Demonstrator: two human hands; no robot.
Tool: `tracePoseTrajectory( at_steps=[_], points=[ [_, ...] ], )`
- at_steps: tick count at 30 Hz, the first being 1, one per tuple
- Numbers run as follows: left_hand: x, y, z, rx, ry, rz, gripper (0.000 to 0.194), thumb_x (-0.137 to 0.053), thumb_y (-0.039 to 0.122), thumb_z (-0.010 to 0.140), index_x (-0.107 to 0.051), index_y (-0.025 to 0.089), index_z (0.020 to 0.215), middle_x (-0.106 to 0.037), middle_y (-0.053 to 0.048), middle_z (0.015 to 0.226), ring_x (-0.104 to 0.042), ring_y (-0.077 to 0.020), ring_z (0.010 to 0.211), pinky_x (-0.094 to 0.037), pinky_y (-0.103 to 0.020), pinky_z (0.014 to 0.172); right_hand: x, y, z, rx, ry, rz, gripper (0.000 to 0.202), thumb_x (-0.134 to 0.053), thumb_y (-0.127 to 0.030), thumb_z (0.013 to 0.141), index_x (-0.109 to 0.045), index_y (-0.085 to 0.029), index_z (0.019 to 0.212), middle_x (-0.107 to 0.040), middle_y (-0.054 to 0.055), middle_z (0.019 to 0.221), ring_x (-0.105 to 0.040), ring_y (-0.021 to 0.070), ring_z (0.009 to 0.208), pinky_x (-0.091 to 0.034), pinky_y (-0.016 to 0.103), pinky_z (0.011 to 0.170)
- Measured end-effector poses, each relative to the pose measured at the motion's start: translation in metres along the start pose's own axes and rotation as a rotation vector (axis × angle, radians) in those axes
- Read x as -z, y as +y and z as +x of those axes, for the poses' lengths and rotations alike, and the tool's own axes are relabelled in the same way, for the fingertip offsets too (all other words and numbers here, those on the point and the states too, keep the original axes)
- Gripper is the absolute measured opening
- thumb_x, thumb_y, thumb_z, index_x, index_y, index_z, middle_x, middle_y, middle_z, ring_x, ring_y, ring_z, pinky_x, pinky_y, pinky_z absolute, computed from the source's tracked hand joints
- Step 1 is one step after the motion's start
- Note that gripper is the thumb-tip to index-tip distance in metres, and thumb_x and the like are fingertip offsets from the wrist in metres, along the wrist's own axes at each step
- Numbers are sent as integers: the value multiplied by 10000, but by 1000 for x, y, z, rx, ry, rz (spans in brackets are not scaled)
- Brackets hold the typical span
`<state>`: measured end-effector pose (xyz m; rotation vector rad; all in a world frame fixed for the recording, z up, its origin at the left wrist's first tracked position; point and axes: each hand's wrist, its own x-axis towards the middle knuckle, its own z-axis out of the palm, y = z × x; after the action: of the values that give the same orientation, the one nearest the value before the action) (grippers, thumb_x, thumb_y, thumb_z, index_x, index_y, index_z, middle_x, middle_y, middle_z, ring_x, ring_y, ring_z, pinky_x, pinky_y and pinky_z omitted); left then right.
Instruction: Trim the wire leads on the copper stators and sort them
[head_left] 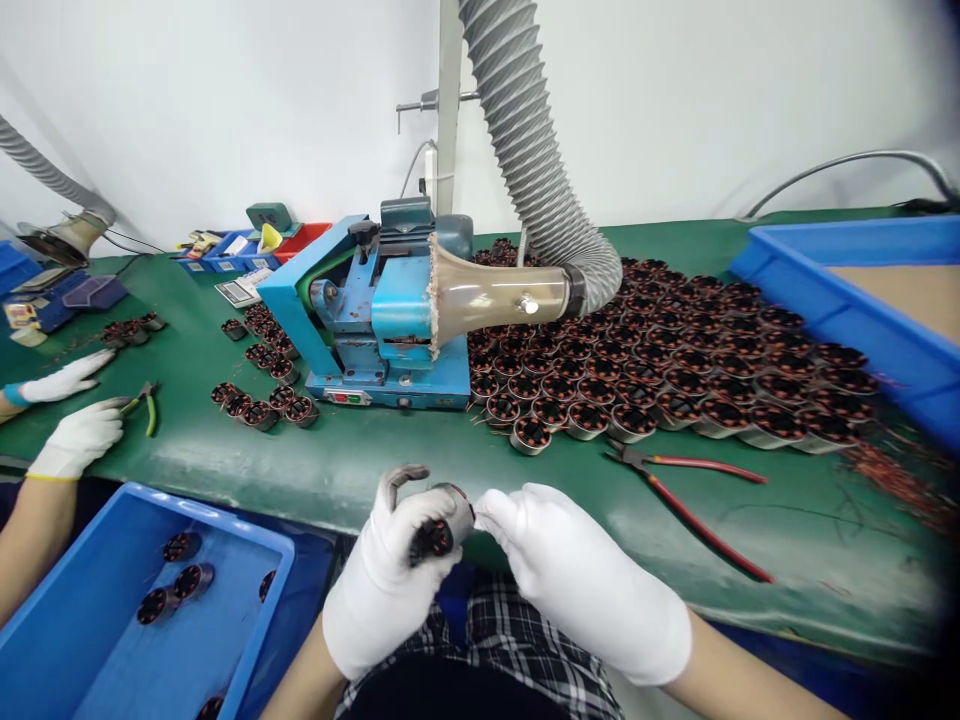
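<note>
At the lower left of the frame, a blue plastic bin (217, 640) held several squat, dark-faced parts (156, 605). Right of it, at lower centre, the left hand (390, 575), in a white glove with greyish fingertips, had its fingers wrapped around a short silver metal cylinder with a black slotted end (460, 518); one finger stood raised off it. The cylinder was held up at the near edge of the green worktop (375, 450). Its long axis appeared to run from lower left to upper right, the black end turned toward the lower left and the far end toward the other hand. Just right of that end was the right hand (544, 540), white-gloved, its fingers drawn together at the tips and aimed left. The cylinder thus lay directly left of those fingertips, but inside the left hand, the nearer one. Whether the right fingers touched it or pinched anything thin could not be told. Farther right, red-handled metal pliers (701, 463) lay spread on the worktop.
</note>
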<state>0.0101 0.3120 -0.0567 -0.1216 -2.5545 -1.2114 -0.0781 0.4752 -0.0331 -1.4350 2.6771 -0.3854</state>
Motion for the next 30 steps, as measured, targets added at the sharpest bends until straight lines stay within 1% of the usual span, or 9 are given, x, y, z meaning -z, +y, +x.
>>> tracePoseTrajectory(
  at_steps=[3, 5, 8, 11, 14, 17, 23, 27, 30],
  points=[
    [-9, -3, -1, 199, 131, -39, 286, -595, 84, 692, -437, 211, 894, -479, -36, 971, -523, -176, 946, -455, -332, 841, -6, -5, 3, -3, 28, -66, 235, -381, 16, 643, -512, -174, 683, -442, 22, 552, -364, 163, 530, -202, 308, 541],
    [-14, -6, -4, 252, 196, 24, 391, -608, 105, 677, -431, 198, 1013, -461, -63, 1025, -523, -191, 973, -455, -347, 851, -11, -5, 6, -36, -17, 152, 203, -367, -25, 712, -508, -170, 687, -421, 9, 555, -353, 147, 528, -218, 296, 538],
    [-22, -20, -8, 135, 192, 172, 532, -579, 82, 674, -420, 202, 1167, -424, -105, 1145, -470, -233, 1107, -429, -376, 914, -27, 2, 11, -105, -298, 843, 201, -340, -221, 840, -465, -179, 689, -318, -54, 486, -296, 105, 439, -265, 250, 476],
    [-35, -43, -10, -16, 230, 226, 361, -551, 79, 696, -504, 199, 1033, -510, -89, 1056, -514, -227, 1054, -455, -380, 876, -54, 13, 17, -181, -509, 1186, 219, -292, -301, 839, -387, -207, 665, -133, -117, 398, -165, 86, 317, -258, 226, 360],
    [-44, -61, -5, 53, 163, 270, 313, -663, 183, 644, -546, 195, 934, -596, -77, 962, -510, -278, 1068, -427, -454, 897, -70, 24, 23, -217, -485, 1135, 222, -304, -300, 834, -405, -202, 662, -116, -124, 379, -150, 82, 291, -246, 221, 338],
    [-43, -64, 7, 209, 5, 269, 459, -773, 299, 530, -584, 219, 940, -628, -61, 1011, -490, -303, 1106, -349, -504, 970, -64, 26, 26, -218, -365, 998, 264, -375, -288, 851, -483, -172, 640, -353, -65, 441, -325, 83, 384, -279, 216, 428],
    [-32, -55, 21, 226, -125, 226, 408, -789, 243, 492, -607, 243, 858, -665, -5, 923, -518, -255, 1087, -277, -459, 1037, -33, 25, 24, -38, -347, -92, 254, -449, 3, 716, -629, -166, 773, -656, 62, 654, -610, 177, 591, -340, 256, 525],
    [-28, -61, 21, 246, -179, 221, 465, -791, 249, 475, -602, 240, 901, -619, -43, 1071, -501, -255, 1121, -275, -456, 1042, -21, 48, 20, -105, -366, -189, 263, -472, -26, 736, -665, -182, 822, -690, 74, 716, -644, 219, 640, -404, 291, 562],
    [-24, -66, 18, 232, -215, 197, 588, -769, 220, 494, -555, 238, 1041, -559, -76, 1196, -455, -267, 1180, -273, -468, 1045, -16, 52, 21, -126, -103, -33, 252, -418, -144, 852, -630, -182, 984, -685, 80, 901, -637, 206, 780, -454, 328, 706]
  ],
)
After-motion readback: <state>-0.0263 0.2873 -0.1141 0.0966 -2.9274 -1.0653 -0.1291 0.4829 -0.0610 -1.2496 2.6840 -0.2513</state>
